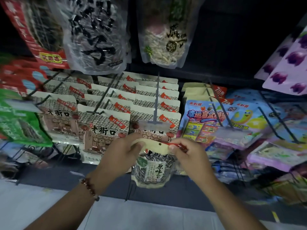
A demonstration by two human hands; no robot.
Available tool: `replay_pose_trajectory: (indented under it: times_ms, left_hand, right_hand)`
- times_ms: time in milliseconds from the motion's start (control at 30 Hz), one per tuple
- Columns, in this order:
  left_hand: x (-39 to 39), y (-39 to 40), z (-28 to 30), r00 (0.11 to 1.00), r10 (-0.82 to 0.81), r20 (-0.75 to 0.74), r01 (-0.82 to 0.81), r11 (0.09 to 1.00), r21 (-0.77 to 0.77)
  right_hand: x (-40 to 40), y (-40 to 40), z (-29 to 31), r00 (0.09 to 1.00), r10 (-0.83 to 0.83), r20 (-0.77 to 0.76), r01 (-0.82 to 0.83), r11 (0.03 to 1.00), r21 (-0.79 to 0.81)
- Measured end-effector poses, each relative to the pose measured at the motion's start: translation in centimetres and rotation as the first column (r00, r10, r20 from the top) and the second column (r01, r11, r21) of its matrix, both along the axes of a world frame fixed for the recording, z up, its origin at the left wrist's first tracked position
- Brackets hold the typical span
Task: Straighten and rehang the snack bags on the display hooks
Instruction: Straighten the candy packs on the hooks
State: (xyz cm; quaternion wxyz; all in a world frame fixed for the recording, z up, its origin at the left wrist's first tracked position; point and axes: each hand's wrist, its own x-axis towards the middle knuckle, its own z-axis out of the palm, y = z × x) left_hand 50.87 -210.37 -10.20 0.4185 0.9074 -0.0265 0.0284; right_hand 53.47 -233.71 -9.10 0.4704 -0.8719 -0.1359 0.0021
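Midway through by the look of it — one sunflower seed bag (152, 165) off the rack and held in front of the display, below the price tag at the tip of the centre hook (156, 100). Left hand (123, 154) pinching the cream header at its left end, thumb curled over the top edge; right hand (187, 154) pinching the right end by the red corner label, fingers closed on it. Both grips tight on the bag, nothing else in either hand. Hang hole visible in the header, roughly between the two hands, not yet on any hook.

Already looking tidy: three rows of matching cream seed bags (103, 130) hanging behind on their hooks, fairly square and evenly stacked front to back. Held bag has a clear window and different print from those, so hard to say which hook it belongs on — probably the centre one right above it, but only a guess.

Still left: getting the hole onto a hook, then likely the candy packs (209, 122) toward the right edge of the rack, which sit crooked and overlapping. Green bags (18, 123) at the left edge too blurred to judge.
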Motion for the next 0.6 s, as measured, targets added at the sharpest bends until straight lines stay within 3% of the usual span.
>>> replay_pose_trajectory:
  times_ms: [600]
  left_hand:
    - [3.8,2.0,2.1,0.999,0.022,0.027,-0.019,0.994,-0.103]
  right_hand:
    - [4.0,2.1,2.6,0.999,-0.037,0.011,0.036,0.997,0.068]
